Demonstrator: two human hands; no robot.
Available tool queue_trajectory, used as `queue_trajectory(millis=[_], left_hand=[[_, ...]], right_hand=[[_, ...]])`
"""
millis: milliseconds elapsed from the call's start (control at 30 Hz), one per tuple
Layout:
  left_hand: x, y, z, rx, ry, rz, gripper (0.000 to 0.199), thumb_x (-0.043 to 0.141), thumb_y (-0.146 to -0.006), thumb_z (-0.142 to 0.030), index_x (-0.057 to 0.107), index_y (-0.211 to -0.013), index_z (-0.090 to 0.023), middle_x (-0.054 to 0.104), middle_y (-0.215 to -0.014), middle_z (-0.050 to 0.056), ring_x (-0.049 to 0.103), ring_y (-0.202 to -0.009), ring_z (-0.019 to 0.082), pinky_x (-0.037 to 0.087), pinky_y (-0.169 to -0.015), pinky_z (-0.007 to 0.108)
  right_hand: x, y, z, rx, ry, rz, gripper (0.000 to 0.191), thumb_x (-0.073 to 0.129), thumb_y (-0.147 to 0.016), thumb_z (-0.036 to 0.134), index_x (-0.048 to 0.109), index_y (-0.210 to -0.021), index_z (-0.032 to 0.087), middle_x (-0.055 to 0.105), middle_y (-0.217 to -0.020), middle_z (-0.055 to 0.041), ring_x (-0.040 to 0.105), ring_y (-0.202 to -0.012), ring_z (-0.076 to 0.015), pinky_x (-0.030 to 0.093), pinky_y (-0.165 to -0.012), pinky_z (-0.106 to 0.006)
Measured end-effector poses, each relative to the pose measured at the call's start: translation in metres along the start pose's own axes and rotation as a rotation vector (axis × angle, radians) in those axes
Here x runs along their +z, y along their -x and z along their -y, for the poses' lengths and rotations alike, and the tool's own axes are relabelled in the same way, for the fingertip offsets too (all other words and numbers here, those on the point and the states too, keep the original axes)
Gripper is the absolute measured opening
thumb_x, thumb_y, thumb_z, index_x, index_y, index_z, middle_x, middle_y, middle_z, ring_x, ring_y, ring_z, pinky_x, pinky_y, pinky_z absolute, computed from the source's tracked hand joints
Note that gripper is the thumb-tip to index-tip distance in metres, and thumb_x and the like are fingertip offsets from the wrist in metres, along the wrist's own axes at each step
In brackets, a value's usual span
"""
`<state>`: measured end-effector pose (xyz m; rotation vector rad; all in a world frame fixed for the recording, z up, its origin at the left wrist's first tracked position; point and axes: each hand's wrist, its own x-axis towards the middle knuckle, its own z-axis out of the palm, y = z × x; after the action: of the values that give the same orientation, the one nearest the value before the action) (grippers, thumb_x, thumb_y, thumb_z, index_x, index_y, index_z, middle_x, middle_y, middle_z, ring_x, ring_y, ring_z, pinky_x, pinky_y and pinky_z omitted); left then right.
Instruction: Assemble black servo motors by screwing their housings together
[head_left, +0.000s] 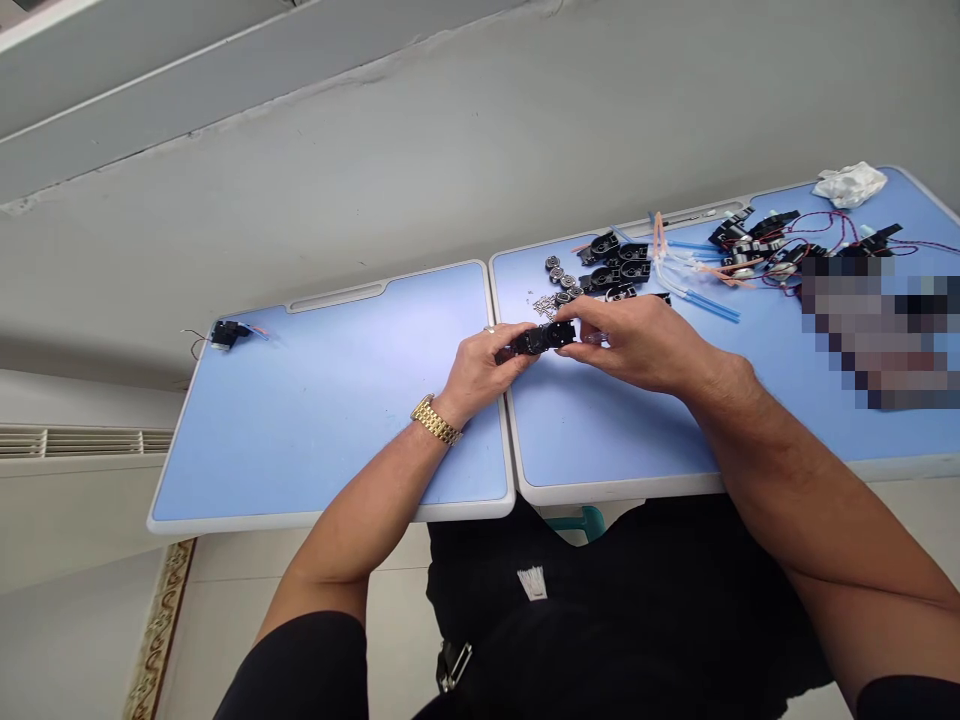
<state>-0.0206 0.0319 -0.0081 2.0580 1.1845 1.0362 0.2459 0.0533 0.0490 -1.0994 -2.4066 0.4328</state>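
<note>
Over the gap between two blue tabletops, I hold a small black plastic part (541, 340). My left hand (487, 368) is closed, with fingers and thumb pinching its left end. My right hand (641, 338) is also closed, thumb and index finger at its right end. A pinkish see-through piece (596, 339) shows beneath my right palm; what it is, I cannot make out. Just behind my hands lie several round metal pieces (564, 280), a scatter of small screw-like metal bits (544, 306) and several black plastic housings (604, 277).
Blue strips (709, 304) and orange strips (659, 238) lie behind my right hand. Black units with red and dark wires (757, 245) are heaped farther right, near a crumpled white tissue (850, 185). One black unit (227, 333) sits at the far left edge. A pixelated patch covers the right side.
</note>
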Motion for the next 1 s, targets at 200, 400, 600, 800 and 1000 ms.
queue_trajectory(millis=[200, 400, 600, 800, 1000], left_hand=[[0.000, 0.000, 0.001, -0.012, 0.020, 0.014, 0.032, 0.081, -0.101, -0.035, 0.082, -0.133, -0.028, 0.087, -0.112, 0.004, 0.077, -0.090, 0.018, 0.064, -0.090, 0.036], [0.001, 0.000, 0.001, 0.014, 0.009, 0.004, 0.032, 0.081, -0.101, -0.032, 0.081, -0.133, -0.027, 0.086, -0.110, 0.004, 0.076, -0.088, 0.017, 0.064, -0.089, 0.036], [0.002, 0.000, -0.001, 0.009, -0.011, 0.016, 0.031, 0.080, -0.101, -0.034, 0.082, -0.131, -0.027, 0.086, -0.106, 0.003, 0.074, -0.085, 0.017, 0.063, -0.086, 0.035], [0.002, 0.000, -0.002, -0.012, 0.032, 0.023, 0.029, 0.079, -0.102, -0.036, 0.083, -0.129, -0.027, 0.086, -0.105, 0.003, 0.074, -0.083, 0.016, 0.063, -0.082, 0.034], [0.005, 0.001, 0.001, -0.081, 0.276, 0.053, 0.036, 0.082, -0.098, -0.035, 0.081, -0.133, -0.025, 0.087, -0.122, 0.008, 0.080, -0.100, 0.019, 0.068, -0.093, 0.037]], right_hand=[[0.004, 0.000, -0.002, -0.040, -0.062, -0.016, 0.030, 0.076, -0.098, 0.033, 0.076, -0.128, 0.027, 0.079, -0.083, 0.0008, 0.068, -0.070, -0.0185, 0.044, -0.068, -0.032], [0.004, -0.001, 0.001, -0.025, -0.003, -0.014, 0.023, 0.077, -0.099, 0.034, 0.075, -0.121, 0.028, 0.078, -0.082, 0.0011, 0.067, -0.068, -0.0181, 0.041, -0.065, -0.031], [0.007, -0.001, 0.003, -0.011, 0.060, -0.008, 0.018, 0.078, -0.097, 0.035, 0.074, -0.114, 0.028, 0.077, -0.080, 0.0006, 0.067, -0.068, -0.0194, 0.038, -0.064, -0.032], [0.009, -0.001, 0.001, -0.002, 0.045, 0.004, 0.020, 0.077, -0.098, 0.037, 0.074, -0.116, 0.028, 0.076, -0.080, 0.0003, 0.066, -0.066, -0.0195, 0.036, -0.063, -0.032], [0.013, -0.002, -0.004, -0.006, -0.110, 0.038, 0.023, 0.077, -0.098, 0.039, 0.076, -0.119, 0.028, 0.078, -0.084, 0.0000, 0.068, -0.071, -0.0192, 0.041, -0.066, -0.032]])
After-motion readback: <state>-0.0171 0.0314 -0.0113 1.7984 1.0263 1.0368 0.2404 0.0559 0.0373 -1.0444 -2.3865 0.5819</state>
